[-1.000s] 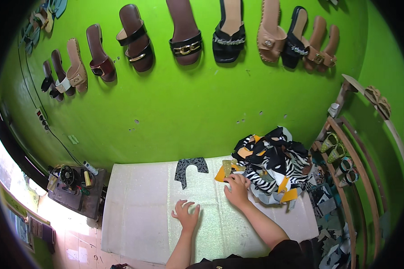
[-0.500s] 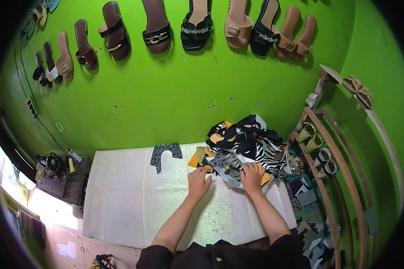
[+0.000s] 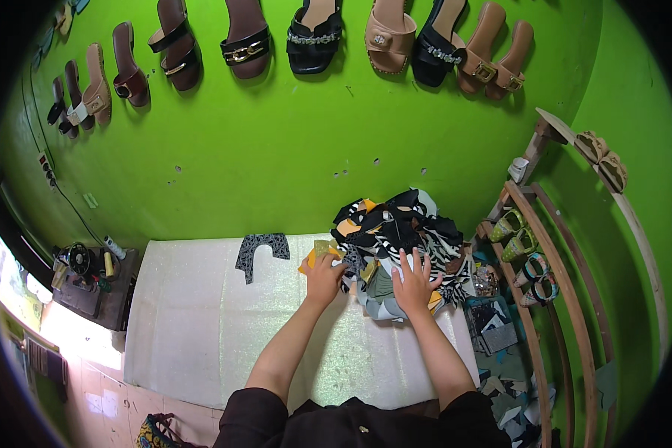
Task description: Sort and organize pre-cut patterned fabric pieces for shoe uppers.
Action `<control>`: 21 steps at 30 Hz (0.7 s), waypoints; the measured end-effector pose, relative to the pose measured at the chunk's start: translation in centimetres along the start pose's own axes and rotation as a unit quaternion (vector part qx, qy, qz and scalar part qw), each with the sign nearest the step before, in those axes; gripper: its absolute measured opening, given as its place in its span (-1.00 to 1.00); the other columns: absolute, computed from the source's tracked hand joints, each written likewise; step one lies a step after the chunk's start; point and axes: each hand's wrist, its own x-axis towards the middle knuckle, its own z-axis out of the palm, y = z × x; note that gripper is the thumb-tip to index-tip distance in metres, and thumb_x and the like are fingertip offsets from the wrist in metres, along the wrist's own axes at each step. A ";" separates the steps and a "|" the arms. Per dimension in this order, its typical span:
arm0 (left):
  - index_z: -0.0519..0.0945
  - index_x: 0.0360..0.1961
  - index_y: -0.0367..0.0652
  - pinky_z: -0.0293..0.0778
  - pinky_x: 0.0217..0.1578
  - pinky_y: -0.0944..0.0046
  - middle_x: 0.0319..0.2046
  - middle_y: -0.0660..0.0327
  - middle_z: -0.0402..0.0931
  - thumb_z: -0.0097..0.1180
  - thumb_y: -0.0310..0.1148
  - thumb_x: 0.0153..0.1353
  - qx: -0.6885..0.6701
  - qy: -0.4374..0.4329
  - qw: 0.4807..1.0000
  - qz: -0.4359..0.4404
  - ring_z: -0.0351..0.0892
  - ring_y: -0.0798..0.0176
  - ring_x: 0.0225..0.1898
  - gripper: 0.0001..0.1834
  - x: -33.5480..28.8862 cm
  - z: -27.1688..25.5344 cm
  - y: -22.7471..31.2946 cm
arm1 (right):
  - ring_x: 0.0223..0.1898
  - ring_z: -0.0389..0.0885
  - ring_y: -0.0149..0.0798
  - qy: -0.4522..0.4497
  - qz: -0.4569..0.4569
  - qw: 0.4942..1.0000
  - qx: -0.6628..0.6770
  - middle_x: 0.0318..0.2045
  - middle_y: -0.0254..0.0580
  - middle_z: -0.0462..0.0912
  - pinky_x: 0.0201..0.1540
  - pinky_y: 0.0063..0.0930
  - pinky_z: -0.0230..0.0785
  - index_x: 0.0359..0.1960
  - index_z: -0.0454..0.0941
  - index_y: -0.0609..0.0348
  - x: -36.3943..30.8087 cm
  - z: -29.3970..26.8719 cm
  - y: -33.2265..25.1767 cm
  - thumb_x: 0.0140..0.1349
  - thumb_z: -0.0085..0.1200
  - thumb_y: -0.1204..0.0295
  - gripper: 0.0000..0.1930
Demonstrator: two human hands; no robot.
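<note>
Leftmost, a black sewing machine (image 3: 78, 263) on a dark stand beside the white worktable (image 3: 194, 313). Next, one grey patterned cut piece (image 3: 256, 252) lying flat at the table's far edge, well apart from both hands. Left hand (image 3: 323, 275): fingers curled on a yellow piece (image 3: 315, 252) at the pile's left edge; whether it grips cannot be told. Pile of black, white and orange cut pieces (image 3: 396, 239), heaped at the table's far right. Right hand (image 3: 414, 280): open, fingers spread, pressed flat on the pile. Far right, a wooden rack (image 3: 552, 246) holding sandals; more sandals (image 3: 313, 33) hang on the green wall.
</note>
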 end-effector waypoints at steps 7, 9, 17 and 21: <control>0.57 -0.26 0.00 0.09 0.05 -0.16 -0.15 0.22 0.44 0.12 -0.44 0.02 -0.078 0.104 0.991 0.024 0.37 0.15 -0.02 -0.80 2.8 -2.3 1.0 | 0.26 0.08 -0.03 0.014 0.005 0.999 -0.031 0.29 -0.21 0.13 0.14 0.36 -0.34 0.22 0.27 -0.27 0.3 0.8 0.8 0.27 -0.22 0.11 -0.54; 0.51 -0.25 -0.13 0.19 0.04 0.06 -0.14 0.15 0.43 0.08 -0.53 0.02 -0.165 0.104 0.980 0.048 0.37 0.04 -0.04 -0.78 3.1 -3.1 0.5 | 0.25 0.09 -0.02 0.014 0.010 0.999 -0.027 0.29 -0.21 0.14 0.14 0.36 -0.37 0.21 0.28 -0.27 0.4 1.0 0.9 0.26 -0.20 0.11 -0.54; 0.40 -0.19 -0.26 0.37 -0.34 0.28 -0.42 0.03 0.44 -0.21 -0.36 0.34 -0.345 0.118 0.925 -0.106 0.45 0.22 -0.40 -0.80 -0.8 -6.1 0.3 | 0.24 0.06 -0.03 0.046 -0.023 0.996 0.070 0.24 -0.14 0.17 0.12 0.36 -0.35 0.16 0.32 -0.10 -0.4 0.2 1.3 0.05 0.05 0.24 -0.44; 0.35 -0.17 -0.25 0.30 -0.22 0.40 -0.35 0.22 0.37 -0.23 -0.27 0.37 -0.399 0.222 0.870 -0.189 0.34 0.39 -0.30 -0.76 -2.2 -8.0 -1.0 | 0.22 0.08 0.01 0.087 -0.008 0.984 0.154 0.20 -0.05 0.17 0.18 0.17 -0.25 0.19 0.24 0.01 -1.4 -2.2 -1.3 0.01 0.09 0.26 -0.36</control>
